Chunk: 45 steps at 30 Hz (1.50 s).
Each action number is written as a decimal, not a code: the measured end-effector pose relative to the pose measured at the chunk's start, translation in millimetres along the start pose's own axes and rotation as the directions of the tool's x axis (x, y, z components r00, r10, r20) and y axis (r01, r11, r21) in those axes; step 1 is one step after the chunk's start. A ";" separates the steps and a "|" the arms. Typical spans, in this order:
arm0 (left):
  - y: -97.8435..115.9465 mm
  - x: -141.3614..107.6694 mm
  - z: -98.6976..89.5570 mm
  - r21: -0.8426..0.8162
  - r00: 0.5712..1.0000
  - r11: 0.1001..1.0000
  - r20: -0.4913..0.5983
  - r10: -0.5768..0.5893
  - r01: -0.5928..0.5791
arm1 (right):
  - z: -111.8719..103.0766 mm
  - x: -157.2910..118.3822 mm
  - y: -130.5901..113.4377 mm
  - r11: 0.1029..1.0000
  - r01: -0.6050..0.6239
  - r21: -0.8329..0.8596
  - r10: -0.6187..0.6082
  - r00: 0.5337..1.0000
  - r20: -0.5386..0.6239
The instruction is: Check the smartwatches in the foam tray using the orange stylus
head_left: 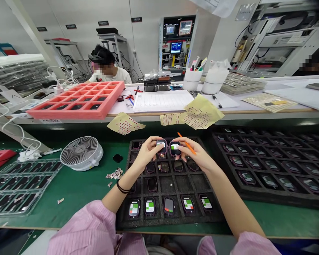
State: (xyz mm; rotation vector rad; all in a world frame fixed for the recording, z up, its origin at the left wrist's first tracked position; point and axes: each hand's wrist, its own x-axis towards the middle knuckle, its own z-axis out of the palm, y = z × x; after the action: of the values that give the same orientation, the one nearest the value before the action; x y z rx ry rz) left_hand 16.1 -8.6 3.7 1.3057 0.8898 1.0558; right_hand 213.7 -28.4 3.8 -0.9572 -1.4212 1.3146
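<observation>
Nearest me, the green table [77, 198] ends along the bottom of the frame, and the black foam tray [172, 224] comes close to that edge. I have bare green surface at lower left and a strip at lower right, below the larger foam tray [255, 194]. Over the centre tray's far part, my left hand [151, 148] is narrowed around one watch-like device [163, 143], thumb on its screen. My right hand [192, 150] pinches a second device [173, 150] just beside it, with an orange stick [189, 147] among the fingers. Beyond, yellow sheets [202, 111] overhang the shelf edge [151, 117], limiting upward room.
</observation>
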 end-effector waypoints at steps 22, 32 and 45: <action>4.8 -3.0 -0.1 0.004 1.000 1.000 0.000 0.003 -0.003 | 5.5 -3.1 -3.2 1.000 0.012 -0.024 -0.013 0.999 -0.044; 4.3 -2.4 -1.9 -0.010 0.999 0.999 0.012 0.032 -0.032 | 4.0 -2.2 -1.9 1.000 -0.001 -0.005 0.001 1.000 -0.025; 0.2 -2.8 -1.8 0.020 0.996 0.997 0.053 0.070 -0.071 | 1.9 -1.5 0.5 1.000 0.026 0.007 -0.026 0.998 0.064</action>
State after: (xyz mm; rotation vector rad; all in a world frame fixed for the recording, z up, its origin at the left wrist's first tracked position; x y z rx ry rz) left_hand 13.6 -10.7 3.6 1.3855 0.8236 1.0643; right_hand 212.2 -30.3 3.1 -0.8970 -1.4725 1.3401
